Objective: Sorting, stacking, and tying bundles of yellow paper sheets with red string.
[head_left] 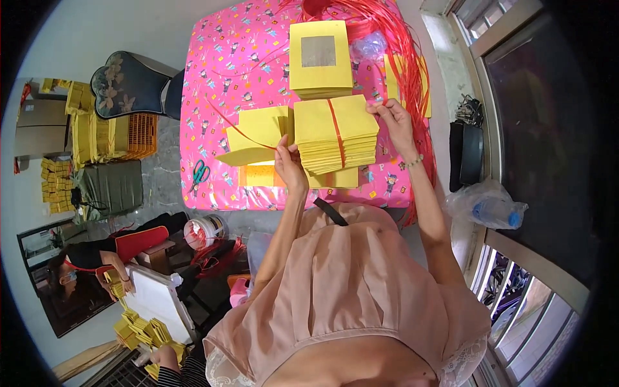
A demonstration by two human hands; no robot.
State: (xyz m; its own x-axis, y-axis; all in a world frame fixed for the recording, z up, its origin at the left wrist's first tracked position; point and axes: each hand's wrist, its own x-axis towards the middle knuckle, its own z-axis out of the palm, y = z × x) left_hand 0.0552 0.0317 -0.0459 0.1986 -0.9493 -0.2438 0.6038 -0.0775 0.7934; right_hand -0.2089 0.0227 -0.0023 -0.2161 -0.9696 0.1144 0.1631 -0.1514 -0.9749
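The yellow stack [335, 119] sits on the pink table [216, 74], close to the person, with a red band [340, 135] across its top and down its front. It looks like lots of thin paper, so I think it is a bit heavy all together, but each sheet is light and bends easily. The edges could slide or crumple. It would be best held low, with one palm flat on each side, and not by the band or one top corner. The left hand [291, 171] is beside the stack and seems to pinch a thin red strip [240, 132]. The right hand [396, 126] has bent fingers at the stack's far right corner; a bit of red shows there, but I cannot tell if they grip it. Just behind is a tall pile [319, 77] with a grey square on top. To the left are loose sheets [263, 121] and green scissors [200, 173]. Red ribbons [412, 71] hang over the right side. Farther left is a dark chair [126, 84].
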